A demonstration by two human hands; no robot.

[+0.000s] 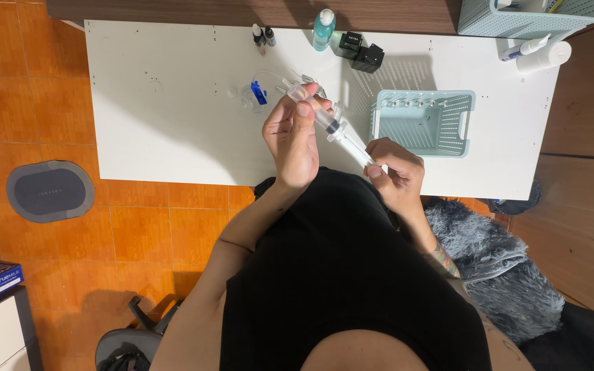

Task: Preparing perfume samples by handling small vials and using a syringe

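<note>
Syringe (336,132) is the thing you work on now: a clear plastic one with a dark plunger seal inside, held slanted in the air above the near edge of the white table (173,124), just in front of your body. Your left hand (291,137) grasps the barrel close to its front end, fingers wrapped around it and the thumb on top. Your right hand (394,172) pinches the back end of the plunger rod between the fingertips. Both hands are closed on the syringe, so nothing is released. I judge that you are at the step of moving the plunger, but I cannot tell if you pull or push it; the seal seems to sit near the middle of the barrel. The next move, in my opinion, needs a steady left hand and a slow, straight motion of the right hand along the barrel, so the rod does not bend or come out. Just behind your left hand, some clear tubing with a blue clamp (258,93) lies on the table. To your right stands a pale green basket (422,122) with small items in a row along its far wall. At the far edge of the table you have a teal bottle (324,29), two little dropper bottles (263,36) and two black boxes (361,51).
</note>
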